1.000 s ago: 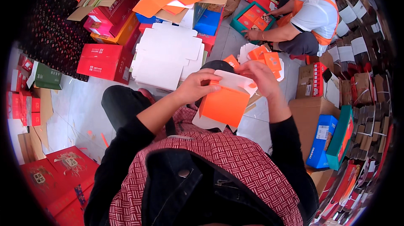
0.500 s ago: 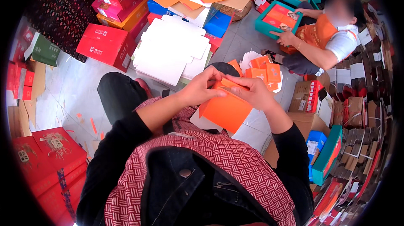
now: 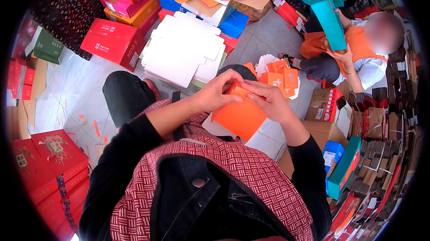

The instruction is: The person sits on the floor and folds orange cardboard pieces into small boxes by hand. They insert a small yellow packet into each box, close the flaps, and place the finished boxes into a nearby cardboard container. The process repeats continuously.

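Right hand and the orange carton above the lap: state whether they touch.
Touching: the head view shows the right hand against the far end of the orange carton, with no gap.

Left hand (image 3: pixel 220 92) and right hand (image 3: pixel 272 101) nearly meeting, fingers (image 3: pixel 230 77) curled, forearms (image 3: pixel 172 116) angled inward, sleeves (image 3: pixel 132 140) below the wrists

Head-worn fisheye, down over hands (image 3: pixel 272 102)
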A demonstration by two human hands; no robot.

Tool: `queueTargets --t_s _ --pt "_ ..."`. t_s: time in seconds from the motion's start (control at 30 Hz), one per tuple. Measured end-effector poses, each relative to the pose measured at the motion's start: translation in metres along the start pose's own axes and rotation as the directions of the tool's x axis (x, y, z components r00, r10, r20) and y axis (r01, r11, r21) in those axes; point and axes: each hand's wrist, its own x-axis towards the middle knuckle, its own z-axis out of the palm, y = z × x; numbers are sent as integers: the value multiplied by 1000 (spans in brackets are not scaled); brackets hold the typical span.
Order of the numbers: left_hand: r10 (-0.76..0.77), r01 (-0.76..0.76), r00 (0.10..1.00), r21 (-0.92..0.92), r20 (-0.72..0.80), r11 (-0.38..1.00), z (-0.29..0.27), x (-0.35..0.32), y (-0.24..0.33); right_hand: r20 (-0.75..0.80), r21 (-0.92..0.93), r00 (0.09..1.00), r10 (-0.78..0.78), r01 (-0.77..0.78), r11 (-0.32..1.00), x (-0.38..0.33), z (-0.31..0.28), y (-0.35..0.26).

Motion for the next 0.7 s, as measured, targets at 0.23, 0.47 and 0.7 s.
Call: queueTargets --t_s 0.23,0.47,0.7 --pt "42 -47 993 -39 -113 998 4 -4 -7 -285 352 942 178 -69 933 -19 -19 16" --pt "-28 25 996 -28 -84 999 6 -3 -1 -470 627 784 405 -26 779 -61 16 30" --pt "-63 56 985 -46 -158 997 21 4 -14 -571 599 675 467 -47 800 -64 28 26"
